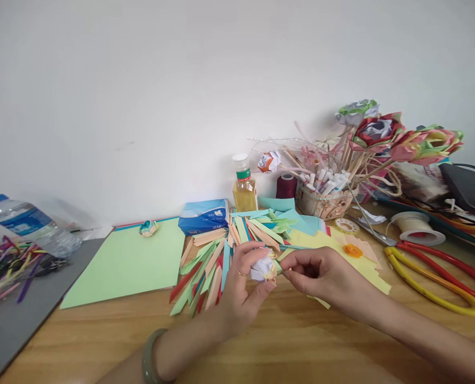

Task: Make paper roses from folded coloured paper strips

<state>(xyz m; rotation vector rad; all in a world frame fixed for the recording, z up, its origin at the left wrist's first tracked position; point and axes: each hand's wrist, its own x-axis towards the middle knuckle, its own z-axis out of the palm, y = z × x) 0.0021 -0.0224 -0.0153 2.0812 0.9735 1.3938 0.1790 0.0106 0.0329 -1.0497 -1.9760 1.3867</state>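
Between the thumb and fingers of my left hand [243, 288] is a paper flower [263, 265], white with a little yellow. My right hand [319, 272] pinches a small green paper piece [276, 266] against the flower's right side. Just behind the hands lies a spread of folded paper strips [211, 266] in green, peach, red and blue. Yellow paper sheets [365, 272] lie behind my right hand, with an orange paper coil [353, 250] on them. The underside of the flower is hidden by my fingers.
At left are a green sheet [129, 266], a small paper flower [148, 228] and a tilted water bottle [33, 224]. Behind stand a tissue pack [204, 216], a glue bottle [244, 186] and a basket [325, 205] with paper flowers. Large scissors [433, 280] and a spool [417, 228] lie right.
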